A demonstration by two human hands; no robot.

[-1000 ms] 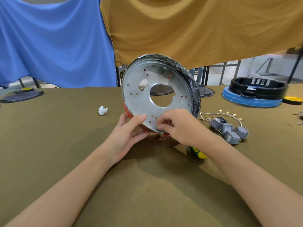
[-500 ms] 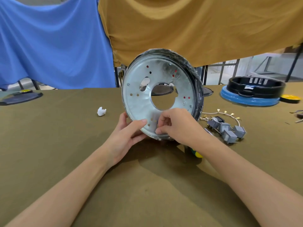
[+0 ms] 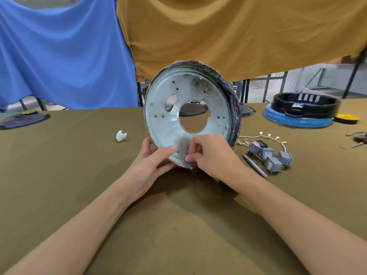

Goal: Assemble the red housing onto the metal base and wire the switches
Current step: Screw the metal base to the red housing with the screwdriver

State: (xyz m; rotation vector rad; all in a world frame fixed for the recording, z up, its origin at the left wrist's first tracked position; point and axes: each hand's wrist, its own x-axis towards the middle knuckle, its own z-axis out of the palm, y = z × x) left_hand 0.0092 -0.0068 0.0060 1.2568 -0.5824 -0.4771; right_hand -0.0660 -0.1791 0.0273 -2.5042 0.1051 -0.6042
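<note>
- The table (image 3: pixel 59 175), under an olive cloth, takes up the near field; blue and mustard drapes hang at the far side.
- The metal base (image 3: pixel 168 128) stands on edge at centre, its bare face toward the camera, the low rim close to the cloth. It looks stiff, light sheet metal, likely slick, with thin edges; the rim is the sensible place to hold it.
- The red housing shows only as red spots through the base's holes; a dark, film-wrapped band rings the back, and how the parts seat is hidden.
- The left hand (image 3: pixel 151 165) grips the near-left rim, thumb flat on the face, fingers behind.
- The right hand (image 3: pixel 212 155) pinches the near rim, fingers curled.
- The switches (image 3: pixel 270 155), grey on pale wires, lie just right of the base, unconnected; a thin tool (image 3: pixel 255 166) beside them is hard to identify.
</note>
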